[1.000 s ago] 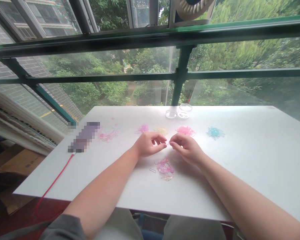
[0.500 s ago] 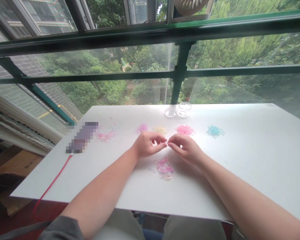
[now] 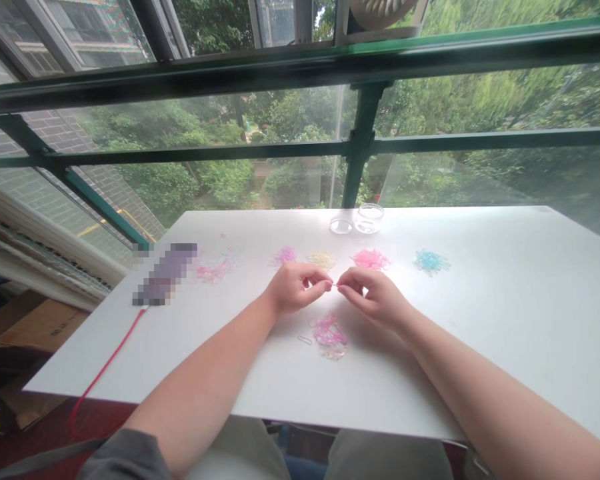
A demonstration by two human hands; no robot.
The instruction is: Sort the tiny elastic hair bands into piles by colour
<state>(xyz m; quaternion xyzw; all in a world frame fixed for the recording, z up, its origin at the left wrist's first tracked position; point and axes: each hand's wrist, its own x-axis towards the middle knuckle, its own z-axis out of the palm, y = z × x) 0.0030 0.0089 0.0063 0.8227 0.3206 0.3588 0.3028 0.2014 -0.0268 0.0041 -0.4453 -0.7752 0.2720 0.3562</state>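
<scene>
My left hand and my right hand meet above the middle of the white table. Thumb and fingertips of each pinch one end of a tiny pale rubber band, mostly hidden by the fingers. Below the hands lies a mixed pile of pink, purple and clear rubber bands, with one loose band at its left. Beyond the hands are separate heaps: purple bands, yellow bands, pink bands and blue bands.
Toward the left lies another pink and pale heap, beside a blurred-out phone-like object with a red cable. A clear round jar and a clear lid stand at the back edge. Behind runs a green railing.
My fingertips have drawn slightly apart, and a little more of the pale band shows between them. The heaps have not moved.
</scene>
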